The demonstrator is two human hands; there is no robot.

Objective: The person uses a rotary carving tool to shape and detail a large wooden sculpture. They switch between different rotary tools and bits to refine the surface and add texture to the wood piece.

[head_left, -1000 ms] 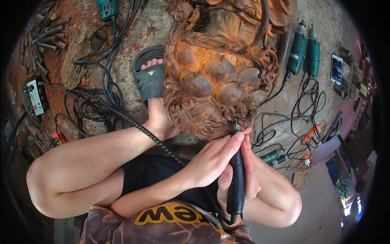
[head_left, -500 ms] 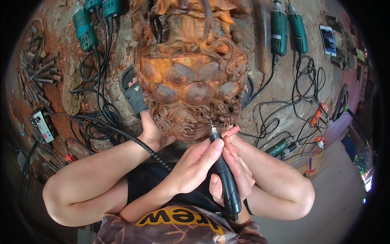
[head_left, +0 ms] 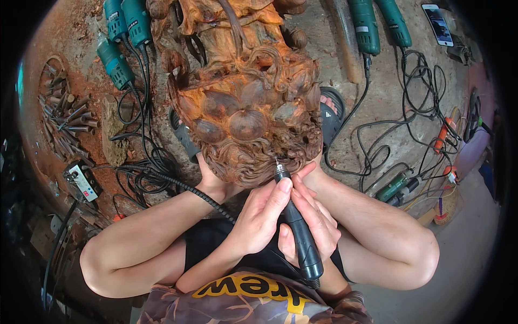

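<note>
A black rotary carving handpiece (head_left: 300,229) slants up from my lap, its slim metal tip at the lower edge of a brown wooden carving (head_left: 248,125). My left hand (head_left: 261,218) pinches the handpiece near its front end, thumb along the top. Around the same body close the fingers of my right hand (head_left: 318,227), one finger stretched out beside the carving. Rounded oval bosses cover the carving's middle, with curling, hair-like grooves below them. Whether the tip touches the wood is too small to tell. The carving stands between my feet, and my crossed legs frame it.
Several green power tools (head_left: 116,62) lie at upper left, others (head_left: 364,27) at upper right, with tangled black cables. A bundle of rods (head_left: 67,116), a wood block (head_left: 116,129) and a small control box (head_left: 82,182) sit left. A phone (head_left: 437,25) lies far right.
The whole view has shifted and turned slightly, so the surroundings sit differently in the picture. Both hands keep their hold on the handpiece, its tip at nearly the same part of the carving.
</note>
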